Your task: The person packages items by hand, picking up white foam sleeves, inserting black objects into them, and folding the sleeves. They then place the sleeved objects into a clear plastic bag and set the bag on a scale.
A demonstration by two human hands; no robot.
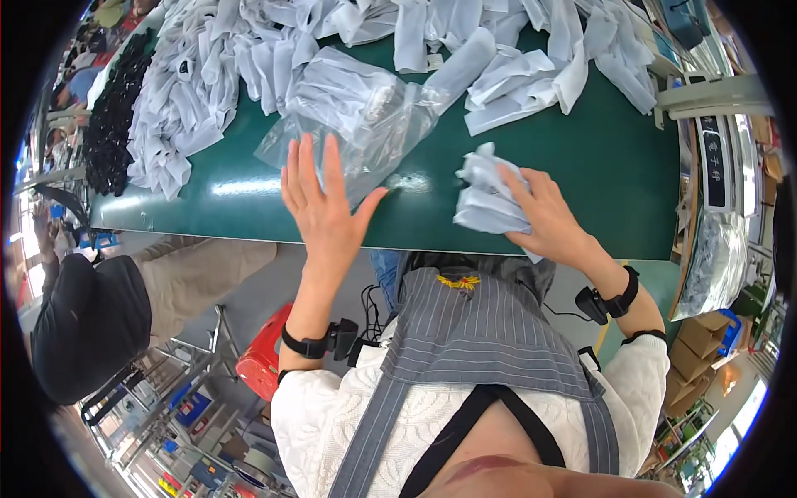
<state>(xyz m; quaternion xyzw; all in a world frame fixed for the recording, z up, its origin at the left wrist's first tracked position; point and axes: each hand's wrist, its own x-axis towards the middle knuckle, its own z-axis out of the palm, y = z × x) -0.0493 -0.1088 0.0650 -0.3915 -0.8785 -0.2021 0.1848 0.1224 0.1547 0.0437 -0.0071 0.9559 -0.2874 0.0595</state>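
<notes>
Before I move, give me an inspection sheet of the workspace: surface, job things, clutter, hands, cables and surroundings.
Surface: green table, glossy, with bright reflections.
Job things: pale bundle in the right hand; clear bag lying crumpled, pale pieces in or under it, cannot tell which.
Clutter: loose pale heap along the table's far and left sides; black heap at its left end.
Hands: right closed on the bundle; left hand open, fingers spread, by the bag; contact unclear.
Cables: black cable below the table; thin lead near the right wrist strap.
Surroundings: another person and red seat left; cardboard boxes right.
</notes>
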